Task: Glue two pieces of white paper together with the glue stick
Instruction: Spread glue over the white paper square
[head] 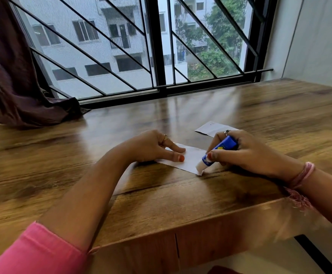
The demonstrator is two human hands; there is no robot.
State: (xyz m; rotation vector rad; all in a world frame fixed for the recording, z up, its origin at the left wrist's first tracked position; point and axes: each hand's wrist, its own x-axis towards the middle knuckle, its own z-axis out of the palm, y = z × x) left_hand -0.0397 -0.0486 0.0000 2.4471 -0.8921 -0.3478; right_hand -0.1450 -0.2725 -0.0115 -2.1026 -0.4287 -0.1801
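A small white paper strip (190, 160) lies flat on the wooden table (161, 204). My left hand (153, 146) presses its left part down with straight fingers and thumb. My right hand (246, 152) grips a blue glue stick (219, 152), tilted down to the left. The stick's white glue tip touches the strip's near right corner. A second white paper piece (212, 127) lies just beyond my right hand, partly hidden by it.
A barred window (161, 56) runs along the table's far edge. A dark purple curtain (13, 76) hangs at the far left and rests on the table. A pale wall (319, 36) closes the right side. The table's front edge runs below my forearms.
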